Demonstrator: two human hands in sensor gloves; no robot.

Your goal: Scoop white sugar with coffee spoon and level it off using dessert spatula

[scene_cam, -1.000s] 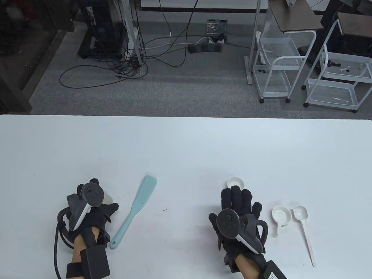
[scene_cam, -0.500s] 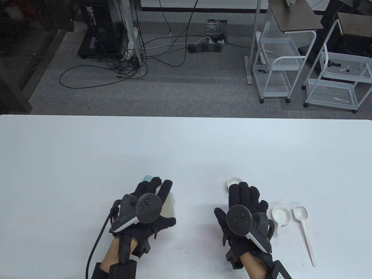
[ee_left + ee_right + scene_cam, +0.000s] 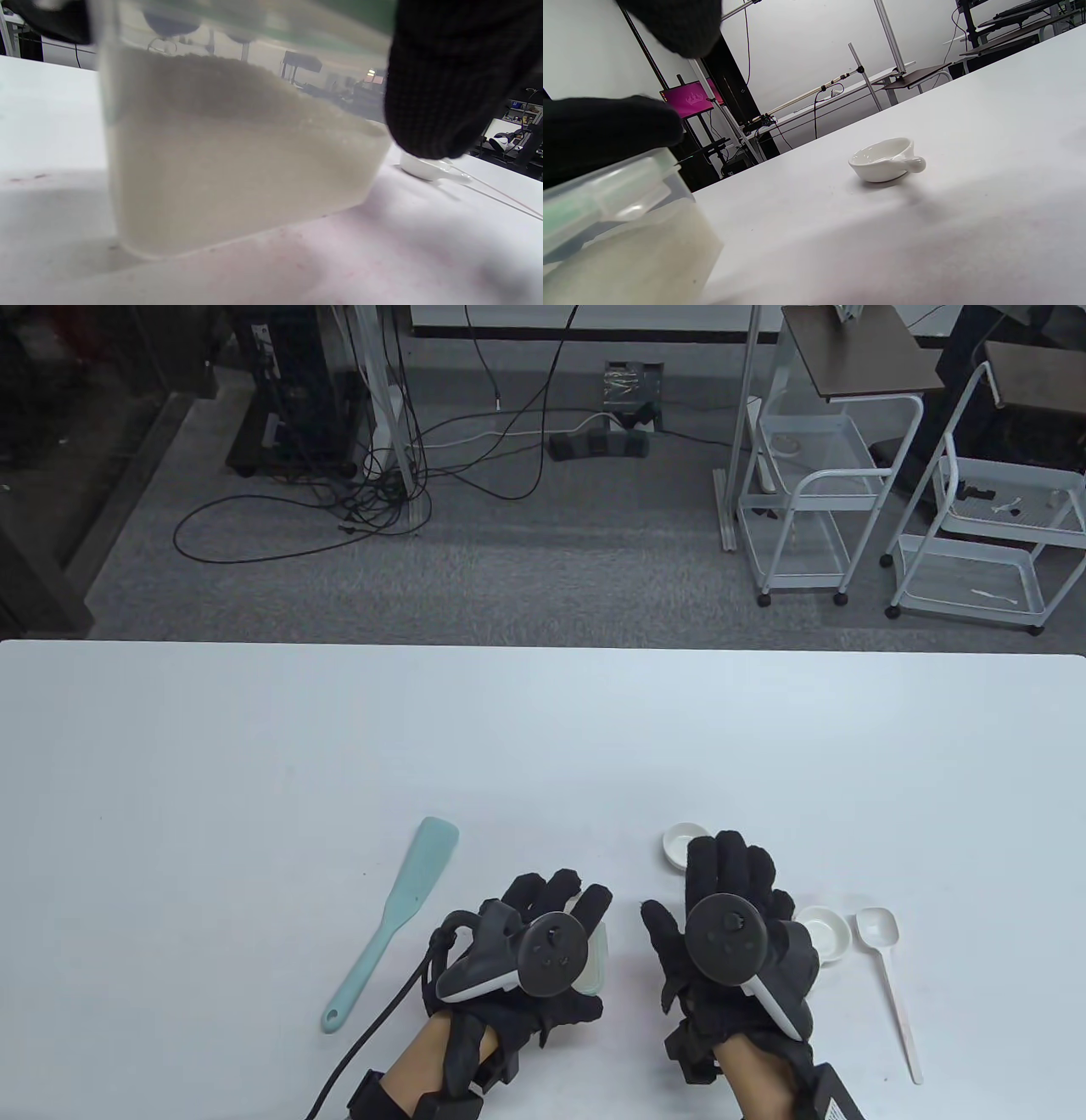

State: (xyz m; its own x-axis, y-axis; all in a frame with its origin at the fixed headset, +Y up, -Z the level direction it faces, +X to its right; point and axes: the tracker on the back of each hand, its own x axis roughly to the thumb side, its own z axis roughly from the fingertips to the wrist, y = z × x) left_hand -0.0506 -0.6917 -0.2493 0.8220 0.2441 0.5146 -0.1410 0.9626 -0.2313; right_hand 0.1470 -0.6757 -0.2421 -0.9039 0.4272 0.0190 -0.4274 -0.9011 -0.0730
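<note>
A clear sugar container (image 3: 599, 965) with a green-rimmed lid sits near the table's front centre, and my left hand (image 3: 560, 899) grips it from above. In the left wrist view the white sugar (image 3: 237, 161) fills most of the container (image 3: 127, 127), and a gloved fingertip (image 3: 445, 84) curls over its lid. The mint dessert spatula (image 3: 390, 920) lies free to the left of that hand. At the far right lies the white coffee spoon (image 3: 887, 976). My right hand (image 3: 730, 857) hovers flat with straight fingers and holds nothing.
Two small white handled dishes stand by the right hand, one (image 3: 681, 843) at its fingertips and one (image 3: 830, 937) beside the spoon. The right wrist view shows a dish (image 3: 886, 161) and the container's lid corner (image 3: 619, 190). A glove cable (image 3: 373, 1035) trails left.
My left hand carried the sugar container rightward from left of the spatula, over it, to the front centre. The right hand shifted slightly right and forward.
</note>
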